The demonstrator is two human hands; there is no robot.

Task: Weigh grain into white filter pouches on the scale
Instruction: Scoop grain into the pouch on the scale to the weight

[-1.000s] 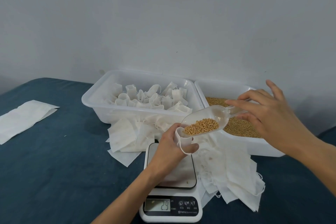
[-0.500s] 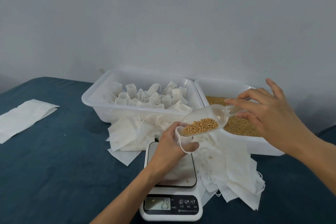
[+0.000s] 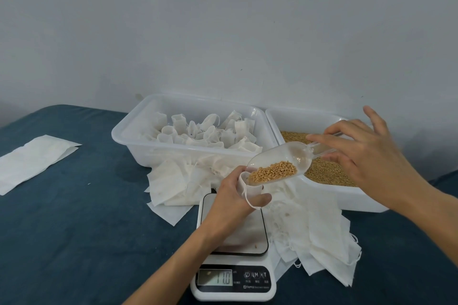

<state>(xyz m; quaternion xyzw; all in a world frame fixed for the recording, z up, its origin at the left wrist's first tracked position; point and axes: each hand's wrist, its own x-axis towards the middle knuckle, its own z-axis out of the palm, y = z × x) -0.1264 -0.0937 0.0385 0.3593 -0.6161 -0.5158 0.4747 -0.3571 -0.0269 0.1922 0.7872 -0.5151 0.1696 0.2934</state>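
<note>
1. The left hand (image 3: pixel 233 195) is curled around the neck of a white pouch (image 3: pixel 249 184), holding its mouth open and facing up. The pouch stands on the plate of the scale (image 3: pixel 235 250), which sits on the blue worktop (image 3: pixel 74 230).
2. The right hand (image 3: pixel 366 156) pinches the handle of a clear scoop (image 3: pixel 280 163) between thumb and fingertips, with the other fingers spread loose.
3. The scoop's long axis runs from the right hand, high and to the right, down and to the left toward the pouch. Its open lip rests at the pouch mouth, touching or just above the rim; I cannot tell which.
4. The grain (image 3: pixel 272 172) lies heaped in the low, left end of the scoop, right at the lip, so the slope already favours a pour into the pouch.
5. The display (image 3: pixel 215 277) appears to show 11.0. Judging from that, filling is under way, and the next move likely needs a gentle lift of the handle end.
6. The risk, as I judge it, is spillage: the pouch mouth is narrower than the scoop's lip. One stray kernel already lies on the scale plate.
7. The grain bin (image 3: pixel 322 200) sits just behind the right hand. The bin of filled pouches (image 3: pixel 193 153) stands to its left, with flat empty pouches (image 3: pixel 322 238) piled around the scale.
</note>
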